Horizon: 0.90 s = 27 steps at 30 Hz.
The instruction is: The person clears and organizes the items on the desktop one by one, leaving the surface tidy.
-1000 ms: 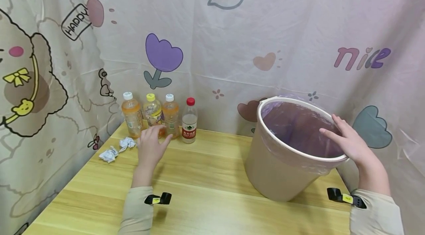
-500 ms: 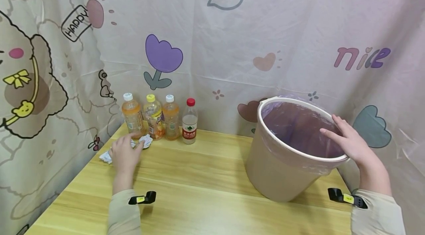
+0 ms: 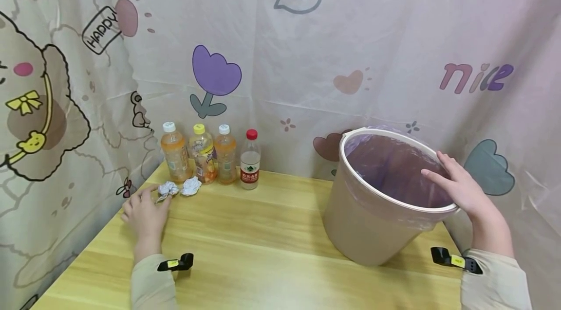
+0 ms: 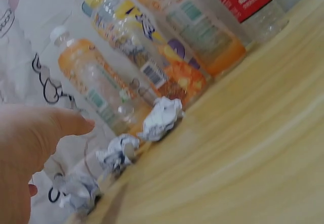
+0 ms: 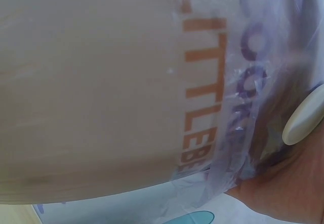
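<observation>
My left hand (image 3: 145,215) is at the table's left side, fingers spread and bent loosely downward. In the left wrist view a crumpled paper ball (image 4: 80,192) lies just past the hand; in the head view the hand hides it. Two more balls of white paper, a middle one (image 3: 168,189) and a right one (image 3: 191,186), lie beside the thumb, in front of the bottles. My right hand (image 3: 466,191) rests over the right rim of a beige trash bin (image 3: 372,222), thumb extended over the opening. A clear plastic liner (image 5: 243,97) folds over the rim; some fingers are hidden.
Along the back stand an orange-tinted bottle (image 3: 175,154), a yellow-capped bottle (image 3: 202,154), another orange-tinted bottle (image 3: 225,156) and a red-capped bottle (image 3: 250,161). A patterned curtain (image 3: 289,57) hangs behind the wooden table (image 3: 263,237).
My left hand has moved left and toward me, from in front of the bottles, past the paper balls, uncovering the two right ones. The right hand stays on the bin's rim.
</observation>
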Each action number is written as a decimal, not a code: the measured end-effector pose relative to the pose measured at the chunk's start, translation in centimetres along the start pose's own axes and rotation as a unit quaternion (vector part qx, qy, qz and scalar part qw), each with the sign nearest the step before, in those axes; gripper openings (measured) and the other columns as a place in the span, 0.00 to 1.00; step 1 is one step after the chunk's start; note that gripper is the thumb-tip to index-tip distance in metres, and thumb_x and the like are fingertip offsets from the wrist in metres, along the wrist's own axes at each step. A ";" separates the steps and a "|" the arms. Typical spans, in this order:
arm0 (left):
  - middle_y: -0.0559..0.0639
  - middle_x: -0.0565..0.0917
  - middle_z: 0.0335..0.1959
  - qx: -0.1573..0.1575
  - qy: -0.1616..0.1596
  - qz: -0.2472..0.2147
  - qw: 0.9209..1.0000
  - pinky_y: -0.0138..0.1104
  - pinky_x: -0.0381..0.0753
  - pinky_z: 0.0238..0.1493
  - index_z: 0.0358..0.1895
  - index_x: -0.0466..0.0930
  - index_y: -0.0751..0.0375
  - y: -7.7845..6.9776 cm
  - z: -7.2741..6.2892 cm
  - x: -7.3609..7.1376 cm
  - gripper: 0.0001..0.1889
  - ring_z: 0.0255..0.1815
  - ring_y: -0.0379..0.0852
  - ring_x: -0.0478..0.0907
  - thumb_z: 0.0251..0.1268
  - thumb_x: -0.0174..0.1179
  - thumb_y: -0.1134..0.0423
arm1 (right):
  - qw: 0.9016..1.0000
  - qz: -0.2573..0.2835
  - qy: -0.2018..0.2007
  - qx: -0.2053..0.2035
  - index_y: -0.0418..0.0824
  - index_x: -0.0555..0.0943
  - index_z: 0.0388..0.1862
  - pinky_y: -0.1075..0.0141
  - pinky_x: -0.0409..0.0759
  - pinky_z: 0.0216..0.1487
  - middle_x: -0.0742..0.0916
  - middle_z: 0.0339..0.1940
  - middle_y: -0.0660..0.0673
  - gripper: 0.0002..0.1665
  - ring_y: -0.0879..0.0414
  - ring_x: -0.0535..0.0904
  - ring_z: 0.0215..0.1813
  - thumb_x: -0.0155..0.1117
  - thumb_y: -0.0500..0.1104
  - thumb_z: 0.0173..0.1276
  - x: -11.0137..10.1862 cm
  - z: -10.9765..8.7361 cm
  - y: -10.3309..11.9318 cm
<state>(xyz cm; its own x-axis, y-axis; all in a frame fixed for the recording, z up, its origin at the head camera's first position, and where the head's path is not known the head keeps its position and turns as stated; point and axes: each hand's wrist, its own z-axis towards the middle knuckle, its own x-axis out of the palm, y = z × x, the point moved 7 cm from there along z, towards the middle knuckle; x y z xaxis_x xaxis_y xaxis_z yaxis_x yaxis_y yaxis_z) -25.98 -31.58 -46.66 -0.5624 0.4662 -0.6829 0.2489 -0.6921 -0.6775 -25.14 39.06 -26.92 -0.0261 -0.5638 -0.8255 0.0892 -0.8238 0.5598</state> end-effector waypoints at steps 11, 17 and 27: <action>0.74 0.53 0.72 -0.054 0.025 0.020 0.998 0.68 0.45 0.63 0.74 0.58 0.57 3.8 0.4 0.2 0.35 0.72 0.73 0.45 0.66 0.58 0.51 | 1.000 0.002 0.000 0.003 0.38 0.34 0.79 0.22 0.36 0.63 0.36 0.76 0.26 0.49 0.25 0.26 0.75 0.45 0.60 0.75 0.1 -0.1 -0.3; 0.76 0.52 0.72 -0.071 0.061 0.038 0.995 0.70 0.46 0.62 0.76 0.53 0.59 4.8 0.4 0.4 0.39 0.71 0.77 0.44 0.67 0.56 0.49 | 1.000 0.001 0.004 0.007 0.39 0.34 0.79 0.21 0.36 0.63 0.35 0.76 0.26 0.49 0.25 0.26 0.75 0.44 0.60 0.75 0.2 -0.2 -0.3; 0.76 0.53 0.72 -0.083 0.077 0.043 0.993 0.70 0.48 0.61 0.73 0.56 0.64 5.3 0.7 0.8 0.37 0.70 0.78 0.46 0.67 0.56 0.49 | 1.000 0.002 0.002 0.007 0.39 0.34 0.79 0.21 0.37 0.63 0.36 0.76 0.26 0.49 0.24 0.27 0.75 0.44 0.60 0.74 0.0 0.0 -0.1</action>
<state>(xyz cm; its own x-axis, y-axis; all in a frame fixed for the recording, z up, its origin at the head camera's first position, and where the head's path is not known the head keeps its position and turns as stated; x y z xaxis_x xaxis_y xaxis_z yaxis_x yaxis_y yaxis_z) -25.63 -35.25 -50.64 -0.4099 0.4966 -0.7651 0.4247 -0.6384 -0.6419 -25.20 39.13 -27.02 -0.0211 -0.5676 -0.8230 0.0761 -0.8218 0.5647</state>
